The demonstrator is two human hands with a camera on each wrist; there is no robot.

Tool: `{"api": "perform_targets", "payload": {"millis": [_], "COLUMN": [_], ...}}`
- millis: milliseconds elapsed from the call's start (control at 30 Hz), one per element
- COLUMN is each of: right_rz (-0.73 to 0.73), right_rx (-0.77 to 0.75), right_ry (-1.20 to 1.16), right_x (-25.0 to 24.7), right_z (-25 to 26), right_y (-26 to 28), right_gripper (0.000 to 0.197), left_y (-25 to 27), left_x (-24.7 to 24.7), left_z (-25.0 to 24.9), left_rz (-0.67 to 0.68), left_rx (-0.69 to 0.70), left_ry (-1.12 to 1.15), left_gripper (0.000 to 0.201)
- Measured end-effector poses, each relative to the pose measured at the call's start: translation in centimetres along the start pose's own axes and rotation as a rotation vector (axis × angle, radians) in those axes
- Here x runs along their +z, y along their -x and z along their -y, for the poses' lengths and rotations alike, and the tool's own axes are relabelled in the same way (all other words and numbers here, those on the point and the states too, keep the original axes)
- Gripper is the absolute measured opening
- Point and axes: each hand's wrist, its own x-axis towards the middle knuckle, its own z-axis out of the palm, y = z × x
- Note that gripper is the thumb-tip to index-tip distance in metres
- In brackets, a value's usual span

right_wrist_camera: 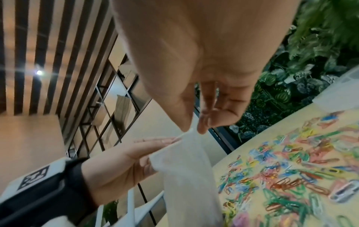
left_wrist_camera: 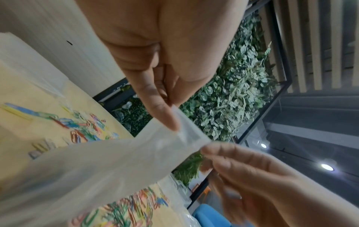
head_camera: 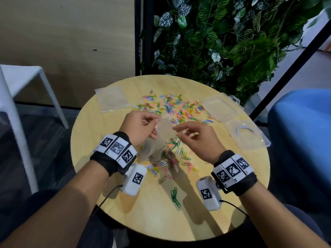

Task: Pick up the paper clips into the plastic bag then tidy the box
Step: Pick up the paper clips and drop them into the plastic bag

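Both hands hold a clear plastic bag up over the round wooden table. My left hand pinches one side of the bag's top edge between thumb and finger; the left wrist view shows this pinch on the bag. My right hand pinches the other side of the top edge, seen closely in the right wrist view with the bag hanging below. Coloured paper clips lie scattered across the table, with more paper clips under the bag.
An open clear plastic box with its lid part lies at the table's right edge. A stack of clear bags sits at the far left. A white chair, a blue seat and a plant wall surround the table.
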Motion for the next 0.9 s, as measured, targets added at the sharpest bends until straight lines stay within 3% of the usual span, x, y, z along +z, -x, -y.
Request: {"api": "perform_targets", "payload": {"millis": [33,133,200,333,400,500,700,767,900], "right_rz": [0.019,0.319,0.482,0.360,0.303,0.347,0.386,0.380,0.382], "right_rx": [0.069,0.444,0.600,0.614,0.634,0.644,0.644,0.604,0.441], "right_ry": [0.016,0.060,0.053,0.251,0.253,0.288,0.380,0.431,0.578], "right_x": [0.0,1.7,4.0,7.1,7.4,7.8,8.7,9.2,10.1], "right_z": [0.4,1.2,1.4,0.3,0.2,-0.1,0.2,0.4,0.6], "right_y": [0.7,4.9,8.3,10.6,9.7,7.2,2.5,1.9,1.3], "right_gripper": [0.016,0.057,0.081,0.123,0.122,0.117,0.125,0.114,0.062], "left_y": [0.2,0.9,1.5,2.3,2.8,3.6,3.7,3.4,2.9], "left_x": [-0.7,-2.7,-4.3,-7.6,-9.0,-10.6,-11.3,-11.2,-10.2], "left_z": [-0.1,-0.7,-1.0,-0.6,-0.1,1.2,4.4,5.0,5.2], "left_rz": [-0.030,-0.079,-0.120,-0.225,-0.265,-0.284,-0.193,-0.179,-0.120], "left_rx": [0.009,0.049,0.079,0.137,0.146,0.114,-0.032,-0.088,-0.162], "left_ry": [0.017,0.076,0.116,0.211,0.234,0.178,-0.045,-0.064,-0.065], "left_gripper": [0.015,0.016,0.016,0.014,0.014,0.017,0.020,0.017,0.021]}}
